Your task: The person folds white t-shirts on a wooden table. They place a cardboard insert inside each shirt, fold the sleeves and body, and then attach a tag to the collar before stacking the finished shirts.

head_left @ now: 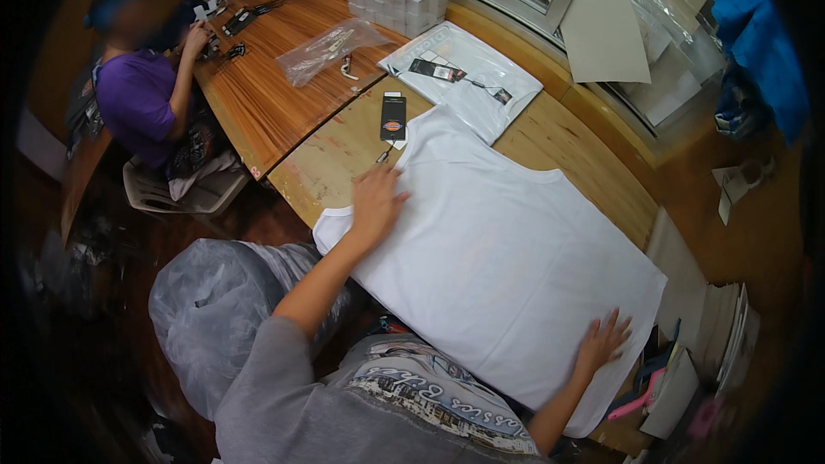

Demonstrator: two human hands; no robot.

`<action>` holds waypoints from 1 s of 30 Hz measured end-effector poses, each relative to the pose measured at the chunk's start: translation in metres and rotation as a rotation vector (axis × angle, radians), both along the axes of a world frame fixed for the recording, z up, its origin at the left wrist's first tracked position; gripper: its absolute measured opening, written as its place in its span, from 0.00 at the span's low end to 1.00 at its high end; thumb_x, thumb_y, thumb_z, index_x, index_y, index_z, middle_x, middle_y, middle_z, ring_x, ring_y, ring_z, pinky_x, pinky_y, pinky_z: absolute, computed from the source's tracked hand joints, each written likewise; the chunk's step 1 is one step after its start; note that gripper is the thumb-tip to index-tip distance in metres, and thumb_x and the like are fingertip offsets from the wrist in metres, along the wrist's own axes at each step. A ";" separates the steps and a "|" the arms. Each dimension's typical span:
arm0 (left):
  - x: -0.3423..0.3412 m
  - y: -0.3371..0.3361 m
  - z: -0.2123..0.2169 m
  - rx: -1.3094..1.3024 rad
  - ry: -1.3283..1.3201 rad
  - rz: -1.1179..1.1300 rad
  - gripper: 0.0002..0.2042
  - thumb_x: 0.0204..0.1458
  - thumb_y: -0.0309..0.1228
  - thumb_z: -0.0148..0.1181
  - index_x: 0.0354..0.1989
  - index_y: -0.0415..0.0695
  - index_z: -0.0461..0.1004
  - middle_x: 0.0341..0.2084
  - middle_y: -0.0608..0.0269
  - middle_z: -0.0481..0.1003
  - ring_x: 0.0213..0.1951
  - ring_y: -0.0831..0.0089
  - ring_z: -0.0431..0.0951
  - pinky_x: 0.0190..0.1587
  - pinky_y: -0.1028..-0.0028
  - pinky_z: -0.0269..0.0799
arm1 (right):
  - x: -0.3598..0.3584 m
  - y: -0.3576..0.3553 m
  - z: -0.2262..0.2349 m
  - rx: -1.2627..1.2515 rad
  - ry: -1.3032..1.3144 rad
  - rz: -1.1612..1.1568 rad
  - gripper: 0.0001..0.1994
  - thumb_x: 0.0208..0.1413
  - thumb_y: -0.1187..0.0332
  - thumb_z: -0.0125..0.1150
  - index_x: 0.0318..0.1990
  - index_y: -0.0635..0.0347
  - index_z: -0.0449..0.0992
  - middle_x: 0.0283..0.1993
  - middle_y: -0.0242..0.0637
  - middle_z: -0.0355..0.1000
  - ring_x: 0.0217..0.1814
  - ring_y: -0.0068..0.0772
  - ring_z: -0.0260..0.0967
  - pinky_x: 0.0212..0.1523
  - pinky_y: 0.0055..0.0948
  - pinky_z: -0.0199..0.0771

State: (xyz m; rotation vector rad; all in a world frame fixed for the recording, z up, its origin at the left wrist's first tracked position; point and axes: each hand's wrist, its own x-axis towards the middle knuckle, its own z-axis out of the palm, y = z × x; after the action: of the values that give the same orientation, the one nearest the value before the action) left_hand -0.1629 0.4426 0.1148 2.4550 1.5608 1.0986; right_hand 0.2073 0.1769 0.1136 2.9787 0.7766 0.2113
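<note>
- Hands, pair, bare: neither closed around anything.
- Left hand (376,204): released, palm down on the neckline end of the white top, fingertips beside the tag cord.
- Right hand (601,342): released, fingers spread, resting on the fabric near the opposite end.
- White sleeveless top (490,241): one, laid out flat across the pale wooden tabletop (322,167), its near edge toward the wearer; landmark for the entries below.
- Black hang tag (393,118): one, with cord, just beyond the neckline of the top.
- White garment in clear packaging (507,90): one, beyond the top, a second black tag (432,70) lying on it.
- Clear plastic bag (318,56): one, flat, farther beyond the top, to its left.
- Grey translucent sack (206,318): one, bulging, left of the top.
- Pink-handled object (638,397): one, right of the top, kind unclear.
- Co-worker in purple shirt (142,103): seated, well apart from the top, far left.
</note>
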 end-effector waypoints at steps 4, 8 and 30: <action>0.045 0.081 -0.014 -0.174 0.275 -0.074 0.21 0.50 0.44 0.43 0.52 0.50 0.58 0.53 0.63 0.57 0.57 0.65 0.52 0.56 0.57 0.43 | 0.039 0.047 0.000 0.085 -0.058 0.067 0.23 0.54 0.50 0.37 0.59 0.35 0.49 0.65 0.28 0.34 0.66 0.41 0.32 0.54 0.62 0.38; 0.037 0.132 -0.030 -0.293 0.431 -0.037 0.24 0.51 0.51 0.35 0.56 0.61 0.53 0.58 0.69 0.48 0.60 0.66 0.44 0.57 0.50 0.33 | 0.079 0.042 -0.030 0.031 0.106 -0.101 0.24 0.54 0.46 0.31 0.59 0.33 0.48 0.65 0.25 0.36 0.66 0.39 0.33 0.55 0.59 0.38; 0.158 0.223 0.025 0.308 0.446 -0.318 0.15 0.45 0.31 0.46 0.44 0.45 0.64 0.50 0.55 0.59 0.57 0.61 0.51 0.55 0.51 0.44 | 0.075 0.048 -0.026 0.014 0.100 -0.124 0.23 0.55 0.52 0.35 0.59 0.36 0.49 0.65 0.27 0.37 0.66 0.40 0.34 0.56 0.58 0.38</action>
State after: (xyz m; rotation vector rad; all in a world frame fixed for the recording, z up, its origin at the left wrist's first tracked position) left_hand -0.0045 0.6657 0.1397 3.1872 1.0647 0.8290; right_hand 0.2822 0.2244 0.0878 3.0577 0.5975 0.0621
